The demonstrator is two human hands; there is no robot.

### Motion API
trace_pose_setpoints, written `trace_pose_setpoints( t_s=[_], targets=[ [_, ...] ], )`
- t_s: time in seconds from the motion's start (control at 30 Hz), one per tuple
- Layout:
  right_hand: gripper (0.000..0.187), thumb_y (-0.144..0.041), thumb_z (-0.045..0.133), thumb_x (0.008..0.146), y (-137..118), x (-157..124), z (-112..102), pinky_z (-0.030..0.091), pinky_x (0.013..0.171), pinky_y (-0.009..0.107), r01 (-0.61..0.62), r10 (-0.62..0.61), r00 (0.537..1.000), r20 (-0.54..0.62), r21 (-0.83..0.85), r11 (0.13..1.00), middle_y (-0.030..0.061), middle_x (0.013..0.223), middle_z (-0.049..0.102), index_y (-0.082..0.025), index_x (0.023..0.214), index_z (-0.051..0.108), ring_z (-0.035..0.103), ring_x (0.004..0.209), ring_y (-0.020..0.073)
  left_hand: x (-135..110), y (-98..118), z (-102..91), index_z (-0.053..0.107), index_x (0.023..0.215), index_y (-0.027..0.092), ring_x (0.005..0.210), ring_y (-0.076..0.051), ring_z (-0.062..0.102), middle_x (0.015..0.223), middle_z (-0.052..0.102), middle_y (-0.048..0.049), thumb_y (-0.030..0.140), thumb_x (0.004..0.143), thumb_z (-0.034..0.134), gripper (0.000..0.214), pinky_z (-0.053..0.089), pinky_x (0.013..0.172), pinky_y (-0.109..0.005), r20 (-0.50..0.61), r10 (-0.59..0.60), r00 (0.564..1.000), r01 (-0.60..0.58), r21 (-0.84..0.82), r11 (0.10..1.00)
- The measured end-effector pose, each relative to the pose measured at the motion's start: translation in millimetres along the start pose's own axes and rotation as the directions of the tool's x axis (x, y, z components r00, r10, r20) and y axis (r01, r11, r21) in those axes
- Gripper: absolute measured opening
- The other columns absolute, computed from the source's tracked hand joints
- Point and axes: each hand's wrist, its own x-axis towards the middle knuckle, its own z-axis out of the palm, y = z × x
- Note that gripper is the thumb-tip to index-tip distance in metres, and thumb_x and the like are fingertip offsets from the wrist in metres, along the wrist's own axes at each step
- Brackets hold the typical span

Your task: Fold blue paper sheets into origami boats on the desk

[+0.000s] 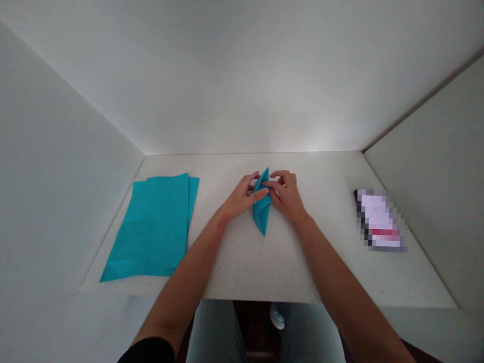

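Note:
A folded piece of blue paper [261, 214], long and pointed at both ends like a small boat, stands lengthwise near the middle of the white table. My left hand [243, 195] grips its left side, the thumb laid across the middle fold and the fingers behind the far left edge. On the other side, my right hand [285, 193] pinches at the paper's upper right part, its index finger reaching into the fold. Part of the paper's middle is hidden under my fingers.
Several blue paper sheets [157, 226] lie loosely stacked at the left of the white table [258, 272]. A phone [379, 218], blurred by pixels, rests at the right. White walls [245, 76] enclose the table's back and sides.

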Motion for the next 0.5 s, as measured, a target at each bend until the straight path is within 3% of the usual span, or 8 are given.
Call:
trace_pose_setpoints(
  t_s=[0.1,0.2,0.3,0.37,0.5],
  targets=[
    [0.031,-0.027,0.054,0.108,-1.5,1.5,-0.4,0.051,0.093,0.049,-0.033,0.033,0.999,-0.016,0.035,0.999,0.0108,0.118,0.063,-0.032,0.124,0.080,0.056,0.099,0.0269,-4.5,2.2,-0.7,0.058,0.156,0.028,0.126,-0.032,0.066,0.156,0.056,-0.0179,0.052,0.088,0.085,0.076,0.059,0.102,-0.046,0.011,0.036,0.999,-0.037,0.086,0.996],
    [0.032,-0.032,0.053,0.109,-0.3,1.7,1.6,0.051,0.090,0.047,-0.088,0.091,0.995,-0.031,0.097,0.991,0.0095,0.103,0.064,-0.029,0.121,0.082,0.059,0.098,0.0277,-4.8,4.3,-0.1,0.064,0.150,0.027,0.134,-0.031,0.063,0.148,0.065,-0.0135,0.040,0.100,0.068,0.052,0.053,0.114,-0.049,-0.016,0.024,1.000,-0.023,0.103,0.994],
    [0.031,-0.043,0.057,0.107,2.2,2.7,3.1,0.050,0.089,0.047,-0.156,0.165,0.985,-0.051,0.155,0.976,0.0068,0.090,0.065,-0.026,0.111,0.083,0.062,0.089,0.0265,-3.6,5.9,2.6,0.068,0.145,0.027,0.139,-0.030,0.061,0.148,0.068,-0.0099,0.033,0.105,0.054,0.042,0.048,0.121,-0.051,-0.078,0.034,0.996,-0.027,0.082,0.996],
    [0.033,-0.053,0.063,0.104,3.2,4.3,2.9,0.050,0.087,0.045,-0.199,0.212,0.976,-0.055,0.183,0.963,0.0049,0.086,0.065,-0.025,0.102,0.081,0.063,0.085,0.0252,-3.7,6.2,4.9,0.069,0.143,0.028,0.137,-0.030,0.063,0.147,0.069,-0.0099,0.033,0.106,0.055,0.041,0.049,0.120,-0.050,-0.089,0.078,0.993,-0.070,0.096,0.993],
    [0.038,-0.058,0.064,0.103,4.1,7.9,2.0,0.049,0.081,0.040,-0.249,0.266,0.963,-0.031,0.264,0.932,0.0022,0.080,0.063,-0.025,0.088,0.074,0.060,0.079,0.0220,-4.8,4.4,9.1,0.068,0.145,0.029,0.118,-0.027,0.070,0.143,0.068,-0.0135,0.039,0.104,0.062,0.043,0.060,0.098,-0.043,-0.045,0.160,0.986,-0.152,0.144,0.978]
  ],
)
